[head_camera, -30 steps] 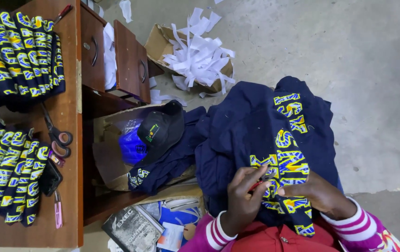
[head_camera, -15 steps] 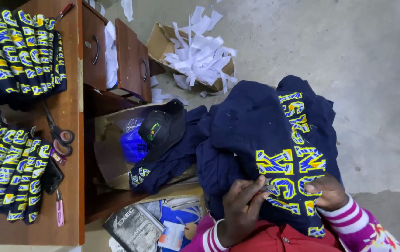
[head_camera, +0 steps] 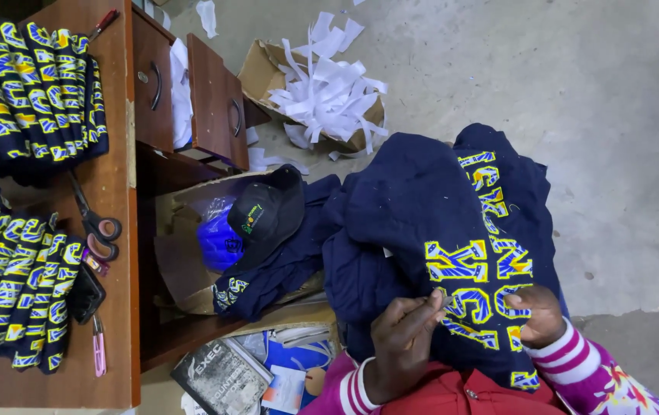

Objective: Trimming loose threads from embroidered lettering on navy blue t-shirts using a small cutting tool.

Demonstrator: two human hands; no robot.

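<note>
A navy garment (head_camera: 414, 207) with large blue-and-yellow stitched letters (head_camera: 483, 269) lies over my lap. My left hand (head_camera: 400, 342) rests on its lower edge, fingers pinched on a small thin tool (head_camera: 446, 300) whose tip touches the lettering. My right hand (head_camera: 537, 315), in a pink-and-white striped cuff, grips the cloth by the letters on the right. Both hands are a few letters apart. I cannot tell what kind of tool it is.
A wooden desk (head_camera: 118, 192) on the left carries stacks of matching lettered pieces (head_camera: 30, 92), scissors (head_camera: 91, 219) and a pink tool (head_camera: 97, 353). Beside it are open drawers (head_camera: 214, 100), a box with a black cap (head_camera: 268, 215), a box of white paper strips (head_camera: 322, 84) and books (head_camera: 226, 376).
The garment has been turned and pulled toward me, so more lettering shows. Both hands have slid lower and to the right along the letters.
</note>
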